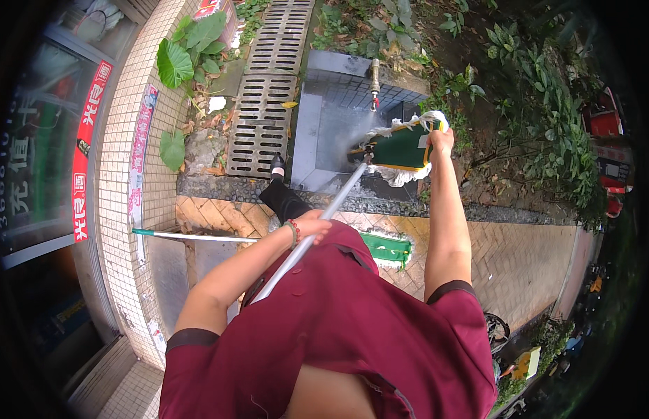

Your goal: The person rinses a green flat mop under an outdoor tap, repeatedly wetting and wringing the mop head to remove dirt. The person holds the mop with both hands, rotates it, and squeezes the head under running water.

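Observation:
My left hand (315, 226) grips the pale metal handle (341, 196) of a flat mop, which runs back past my body. At the far end is the mop head (400, 148), its green backing edged in yellow with white string fringe. My right hand (440, 142) holds the right end of that head, tilting it over a tiled basin (307, 141). Water sprays from a tap (375, 86) with a red lever onto or beside the head's left part. Spray blurs where the handle joins the head.
A second flat mop's green head (385, 248) lies on the brick paving behind me, near a thin handle (198, 236). A slotted drain grate (262, 125) runs left of the basin. A tiled wall (117, 209) stands left; planted soil (507, 136) borders the right.

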`<state>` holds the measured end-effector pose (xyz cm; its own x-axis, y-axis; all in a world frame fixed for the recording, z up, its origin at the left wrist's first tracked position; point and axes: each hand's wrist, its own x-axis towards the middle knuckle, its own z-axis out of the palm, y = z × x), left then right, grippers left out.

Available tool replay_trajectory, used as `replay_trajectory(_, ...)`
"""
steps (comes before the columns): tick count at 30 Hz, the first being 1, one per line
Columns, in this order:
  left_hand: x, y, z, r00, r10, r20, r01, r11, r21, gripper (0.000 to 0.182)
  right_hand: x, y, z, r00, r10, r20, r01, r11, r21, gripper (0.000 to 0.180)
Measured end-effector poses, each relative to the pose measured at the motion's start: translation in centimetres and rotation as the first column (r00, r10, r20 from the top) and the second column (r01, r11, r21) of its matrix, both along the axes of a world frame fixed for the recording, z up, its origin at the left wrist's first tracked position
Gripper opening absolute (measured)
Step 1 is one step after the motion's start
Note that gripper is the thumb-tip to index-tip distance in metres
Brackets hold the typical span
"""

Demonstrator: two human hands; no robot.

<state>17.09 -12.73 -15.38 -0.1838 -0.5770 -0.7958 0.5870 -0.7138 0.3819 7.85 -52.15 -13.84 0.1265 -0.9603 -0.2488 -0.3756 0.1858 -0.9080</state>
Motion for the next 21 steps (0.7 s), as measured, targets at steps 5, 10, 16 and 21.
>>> replay_trajectory(5,6.9,-3.1,-1.6,0.966,-0.188,0.177,0.187,0.982,0.022,0.036,2.0,-9.7,-0.5,0.996,0.091,-0.001,-0.091,0.995,0.046,0.029)
replay_trajectory(10,16.5,-7.9,-1.6,0.883,-0.415,0.218,0.435,0.899,-0.048,0.04,0.8,-11.4,0.1,0.986,-0.115,-0.125,0.12,0.992,0.036,0.032)
replay_trajectory(16,24.7,-11.2,-0.3,0.802,-0.558,0.214,0.579,0.814,-0.049,0.04,2.6,-7.4,1.2,0.94,-0.295,-0.168,0.306,0.951,0.043,0.032)
replay_trajectory(21,29.4,-11.7,0.7,0.733,-0.657,0.176,0.671,0.741,-0.033,0.037,5.0,1.4,1.4,0.957,-0.28,-0.077,0.282,0.959,0.017,0.039)
